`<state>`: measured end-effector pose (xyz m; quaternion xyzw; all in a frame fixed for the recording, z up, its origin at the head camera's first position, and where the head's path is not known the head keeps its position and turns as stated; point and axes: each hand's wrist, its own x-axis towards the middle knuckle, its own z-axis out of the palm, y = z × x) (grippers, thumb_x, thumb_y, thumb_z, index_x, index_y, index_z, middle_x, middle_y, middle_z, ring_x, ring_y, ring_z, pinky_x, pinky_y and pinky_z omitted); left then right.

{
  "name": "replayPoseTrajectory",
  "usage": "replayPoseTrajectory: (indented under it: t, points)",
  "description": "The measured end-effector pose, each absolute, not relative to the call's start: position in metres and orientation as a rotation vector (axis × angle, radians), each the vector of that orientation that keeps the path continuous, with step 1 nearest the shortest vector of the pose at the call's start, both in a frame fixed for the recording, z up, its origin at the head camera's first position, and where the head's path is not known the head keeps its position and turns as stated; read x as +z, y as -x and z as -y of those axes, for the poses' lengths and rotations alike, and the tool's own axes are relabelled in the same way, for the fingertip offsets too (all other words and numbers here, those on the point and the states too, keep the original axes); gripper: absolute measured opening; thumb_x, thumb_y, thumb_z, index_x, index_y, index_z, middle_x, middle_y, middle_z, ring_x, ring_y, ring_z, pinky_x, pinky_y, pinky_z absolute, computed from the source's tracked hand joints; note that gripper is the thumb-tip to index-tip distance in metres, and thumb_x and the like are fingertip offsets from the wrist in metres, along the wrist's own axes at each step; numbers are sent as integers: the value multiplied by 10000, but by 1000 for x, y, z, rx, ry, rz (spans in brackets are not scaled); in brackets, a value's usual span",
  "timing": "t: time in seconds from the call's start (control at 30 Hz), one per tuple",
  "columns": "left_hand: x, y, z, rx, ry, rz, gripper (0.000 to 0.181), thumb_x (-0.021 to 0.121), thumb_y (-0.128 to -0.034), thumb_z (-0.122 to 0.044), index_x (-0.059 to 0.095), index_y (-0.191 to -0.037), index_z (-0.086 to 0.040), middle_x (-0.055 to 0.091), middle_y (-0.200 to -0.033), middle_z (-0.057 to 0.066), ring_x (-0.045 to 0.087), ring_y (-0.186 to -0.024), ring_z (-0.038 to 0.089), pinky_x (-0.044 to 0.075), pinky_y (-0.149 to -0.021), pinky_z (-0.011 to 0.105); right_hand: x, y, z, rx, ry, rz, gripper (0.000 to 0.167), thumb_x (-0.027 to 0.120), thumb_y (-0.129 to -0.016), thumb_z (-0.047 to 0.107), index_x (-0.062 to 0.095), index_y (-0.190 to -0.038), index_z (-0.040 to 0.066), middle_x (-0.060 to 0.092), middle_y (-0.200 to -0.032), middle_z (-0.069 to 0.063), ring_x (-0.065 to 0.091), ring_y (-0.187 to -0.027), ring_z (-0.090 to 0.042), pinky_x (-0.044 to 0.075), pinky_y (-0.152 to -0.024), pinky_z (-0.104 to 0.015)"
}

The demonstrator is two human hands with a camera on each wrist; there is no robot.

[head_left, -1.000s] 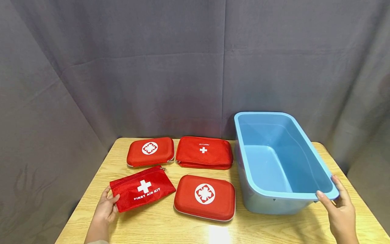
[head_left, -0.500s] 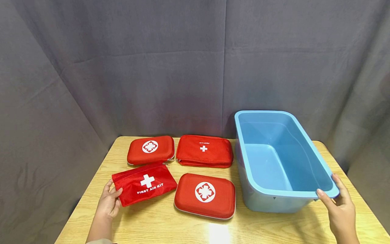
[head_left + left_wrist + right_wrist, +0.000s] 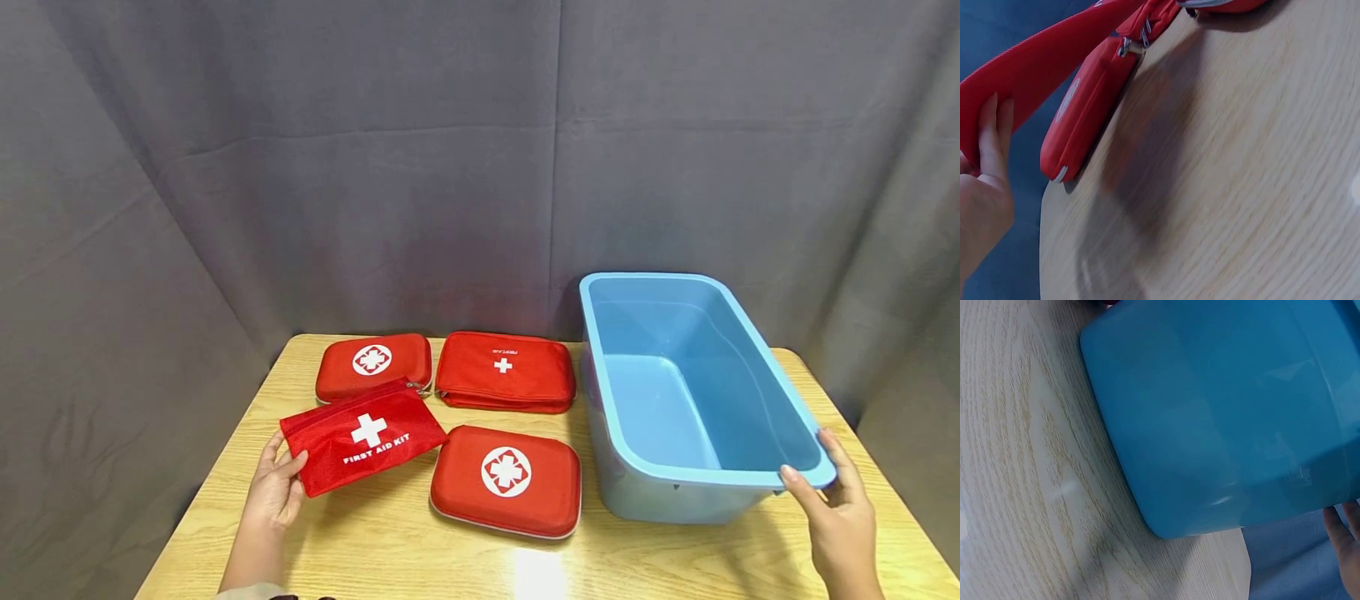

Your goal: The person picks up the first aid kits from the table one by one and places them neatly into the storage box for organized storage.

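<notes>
My left hand (image 3: 274, 487) pinches the left end of a flat red zip pouch (image 3: 330, 454) printed "FIRST AID KIT" with a white cross. In the left wrist view the pouch (image 3: 1029, 69) is raised off the table, its shadow below, with fingers (image 3: 992, 134) flat against its underside. At the near right corner of a blue plastic tub (image 3: 611, 400), my right hand (image 3: 843, 525) grips the rim between thumb and fingers. The right wrist view shows the tub's outer wall (image 3: 1166, 425) and a few fingers (image 3: 1338, 531) at its edge.
Behind the pouch lies a red hard case (image 3: 408, 358) with a round emblem. A red soft first aid bag (image 3: 540, 375) lies beside it. Another red hard case (image 3: 480, 500) is left of the tub. All rest on a wooden table (image 3: 420, 575) before a grey curtain (image 3: 420, 208).
My left hand has lifted the pouch and shifted it slightly right and away from me, so it now overlaps the rear hard case in view. The right hand keeps its hold on the tub.
</notes>
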<state>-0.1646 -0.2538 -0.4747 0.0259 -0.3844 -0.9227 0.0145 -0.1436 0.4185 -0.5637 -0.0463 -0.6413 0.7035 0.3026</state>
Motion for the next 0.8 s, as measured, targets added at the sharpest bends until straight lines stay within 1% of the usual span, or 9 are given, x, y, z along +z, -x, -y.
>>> replayPoseTrajectory:
  t: [0.17, 0.33, 0.47, 0.8]
  points:
    - [-472, 168, 246, -2900, -49, 1126, 449, 297, -867, 144, 245, -1167, -185, 551, -982, 26, 575, -867, 165, 472, -717, 274, -564, 144, -419, 1878, 109, 1680, 668, 577, -711, -177, 411, -1288, 115, 306, -1351, -83, 367, -1167, -220, 431, -737, -144]
    - [-468, 172, 239, -2922, 8, 1084, 444, 289, -865, 149, 223, -1172, -165, 550, -994, 41, 568, -888, 171, 462, -732, 278, -565, 144, -420, 1865, 120, 1690, 666, 587, -710, -167, 417, -1285, 122, 298, -1359, -57, 356, -1175, -215, 426, -737, -134]
    - [-466, 174, 233, -2934, 48, 1055, 433, 273, -868, 149, 235, -1176, -152, 542, -1003, 47, 565, -891, 174, 460, -732, 284, -565, 143, -419, 1867, 123, 1689, 662, 586, -713, -165, 416, -1285, 120, 292, -1361, -54, 350, -1178, -217, 424, -740, -133]
    - [-457, 178, 213, -2932, -57, 1084, 423, 304, -874, 124, 286, -1171, -177, 531, -999, 28, 564, -880, 153, 457, -728, 270, -563, 142, -417, 1858, 127, 1686, 652, 586, -712, -165, 423, -1280, 111, 287, -1362, -55, 355, -1173, -219, 425, -737, -131]
